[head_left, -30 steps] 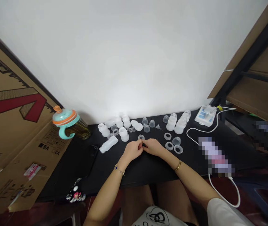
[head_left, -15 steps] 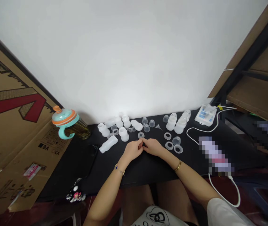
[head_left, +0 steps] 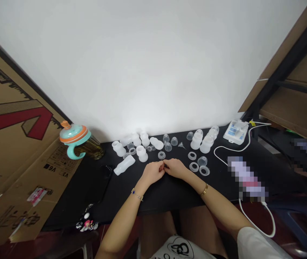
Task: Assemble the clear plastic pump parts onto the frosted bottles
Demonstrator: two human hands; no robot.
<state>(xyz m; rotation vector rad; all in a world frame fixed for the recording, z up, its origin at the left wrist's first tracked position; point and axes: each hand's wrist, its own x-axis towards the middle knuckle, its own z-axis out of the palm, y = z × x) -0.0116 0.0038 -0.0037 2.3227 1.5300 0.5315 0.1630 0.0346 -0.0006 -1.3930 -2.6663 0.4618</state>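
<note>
My left hand (head_left: pixel 155 171) and my right hand (head_left: pixel 174 168) meet fingertip to fingertip over the black table (head_left: pixel 153 194). Both have curled fingers, and anything between them is too small or hidden to make out. Just beyond them lies a translucent ring (head_left: pixel 161 155). A white bottle (head_left: pixel 142 154) stands behind my left hand, and another (head_left: pixel 124 165) lies on its side to the left. Right of my right hand are more rings (head_left: pixel 193 166) and a clear dome cap (head_left: pixel 202 161). Capped white bottles (head_left: pixel 207 142) stand behind these.
A teal and orange lidded jug (head_left: pixel 80 141) stands at the left beside a cardboard box (head_left: pixel 18 151). A dark phone (head_left: pixel 99 183) lies near it. At the right are a white power strip (head_left: pixel 236 132), a white cable and a blurred-out device (head_left: pixel 247 178). A wall rises behind.
</note>
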